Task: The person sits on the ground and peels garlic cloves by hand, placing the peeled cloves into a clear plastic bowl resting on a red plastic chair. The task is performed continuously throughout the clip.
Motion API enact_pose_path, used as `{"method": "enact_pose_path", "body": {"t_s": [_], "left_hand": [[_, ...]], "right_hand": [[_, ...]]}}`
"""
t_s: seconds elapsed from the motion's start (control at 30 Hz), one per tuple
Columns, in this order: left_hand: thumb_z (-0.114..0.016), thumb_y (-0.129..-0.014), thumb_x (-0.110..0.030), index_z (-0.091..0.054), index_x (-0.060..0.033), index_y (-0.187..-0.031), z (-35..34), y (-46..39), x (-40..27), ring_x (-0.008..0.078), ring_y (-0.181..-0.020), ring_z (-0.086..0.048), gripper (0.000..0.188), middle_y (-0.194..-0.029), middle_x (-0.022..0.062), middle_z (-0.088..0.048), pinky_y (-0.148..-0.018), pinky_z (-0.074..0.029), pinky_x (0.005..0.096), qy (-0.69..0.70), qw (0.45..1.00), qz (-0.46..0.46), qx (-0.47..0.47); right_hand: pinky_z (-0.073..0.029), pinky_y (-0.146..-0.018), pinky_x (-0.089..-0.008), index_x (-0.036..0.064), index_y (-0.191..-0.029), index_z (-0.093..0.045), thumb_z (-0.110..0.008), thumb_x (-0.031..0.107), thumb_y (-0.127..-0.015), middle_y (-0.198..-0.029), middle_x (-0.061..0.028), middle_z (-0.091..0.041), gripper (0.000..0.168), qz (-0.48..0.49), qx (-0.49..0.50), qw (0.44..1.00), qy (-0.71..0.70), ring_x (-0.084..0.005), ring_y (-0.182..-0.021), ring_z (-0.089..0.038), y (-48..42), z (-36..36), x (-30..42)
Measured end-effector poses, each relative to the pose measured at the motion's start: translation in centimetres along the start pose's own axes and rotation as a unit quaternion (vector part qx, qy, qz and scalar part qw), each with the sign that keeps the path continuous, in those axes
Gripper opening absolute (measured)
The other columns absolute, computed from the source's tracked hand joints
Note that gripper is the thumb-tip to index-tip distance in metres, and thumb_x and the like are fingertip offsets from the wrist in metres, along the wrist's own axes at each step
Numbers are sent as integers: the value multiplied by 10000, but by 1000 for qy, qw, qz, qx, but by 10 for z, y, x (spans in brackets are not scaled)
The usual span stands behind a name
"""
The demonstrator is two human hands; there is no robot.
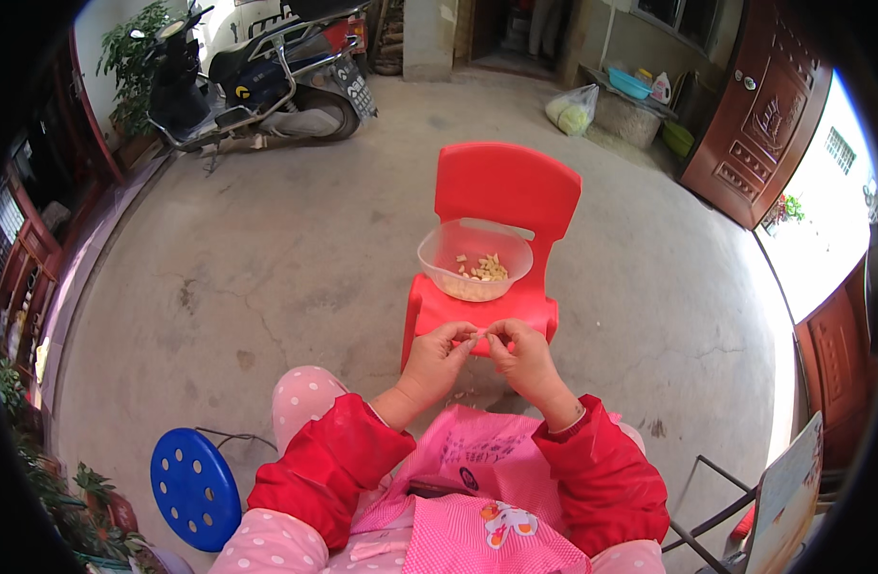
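A small red plastic chair (507,183) stands before me. On its seat sits a translucent plastic bowl (439,251) with pale garlic-like cloves (488,268) in it. My left hand (437,359) and my right hand (523,359) meet just in front of the seat's edge, thumbs and forefingers pinched together. Something small and pale seems to be between the fingertips, too small to name. A pink apron (482,452) with writing and a cartoon patch covers my lap below the hands.
A blue round stool (195,489) is at the lower left, a folding table or board (783,495) at the lower right. Farther off are a parked scooter (267,93), a plastic bag of greens (574,111) and an open wooden door (762,118). Potted plants line the left.
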State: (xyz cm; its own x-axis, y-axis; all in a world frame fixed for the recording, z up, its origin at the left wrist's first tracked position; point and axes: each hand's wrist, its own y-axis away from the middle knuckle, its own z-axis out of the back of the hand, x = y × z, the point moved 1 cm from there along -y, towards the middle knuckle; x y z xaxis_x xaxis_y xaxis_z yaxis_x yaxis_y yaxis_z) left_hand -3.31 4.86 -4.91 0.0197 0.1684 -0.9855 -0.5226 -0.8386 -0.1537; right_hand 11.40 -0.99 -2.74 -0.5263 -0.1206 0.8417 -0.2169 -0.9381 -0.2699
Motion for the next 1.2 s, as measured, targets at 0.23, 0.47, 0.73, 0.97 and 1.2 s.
{"method": "enact_pose_path", "body": {"t_s": [0.23,0.47,0.73,0.97,1.2], "left_hand": [[-595,-843,-107,-589,-37,-935,5,-4,-2,44,-674,-523,116,-768,-10,-584,-592,-437,202,85,995,29,-40],[-599,-842,-104,-558,-66,-934,5,-1,-14,1,-429,-392,107,-684,-37,-558,-356,-282,163,165,980,104,-26],[-617,-839,-126,-561,-61,-937,3,0,-16,8,-434,-404,130,-692,-27,-559,-361,-292,165,192,975,115,17],[-629,-828,-100,-583,-38,-897,3,0,-20,53,-722,-516,104,-786,-7,-577,-648,-421,190,110,990,88,14],[-627,-836,-136,-578,-57,-887,4,0,-17,12,-438,-395,107,-683,-26,-566,-369,-297,168,175,977,121,2]], "right_hand": [[-437,-476,-219,-8,-923,-560,-559,101,-852,-744,-46,-568,130,-4,-11,1000,2,-71,-562,-515,0,1,0],[-455,-466,-231,-6,-928,-589,-568,176,-871,-787,-52,-588,192,-110,93,982,-119,-90,-625,-547,0,4,12],[-449,-464,-215,11,-973,-606,-565,170,-871,-782,-20,-595,193,-133,94,975,-154,-61,-612,-530,1,3,12],[-429,-464,-221,10,-975,-619,-563,128,-851,-700,-20,-593,180,-145,98,978,-109,-63,-560,-521,2,4,13],[-424,-472,-228,-7,-898,-611,-571,94,-796,-685,-25,-584,149,-98,73,990,-69,-61,-538,-512,1,2,6]]}}
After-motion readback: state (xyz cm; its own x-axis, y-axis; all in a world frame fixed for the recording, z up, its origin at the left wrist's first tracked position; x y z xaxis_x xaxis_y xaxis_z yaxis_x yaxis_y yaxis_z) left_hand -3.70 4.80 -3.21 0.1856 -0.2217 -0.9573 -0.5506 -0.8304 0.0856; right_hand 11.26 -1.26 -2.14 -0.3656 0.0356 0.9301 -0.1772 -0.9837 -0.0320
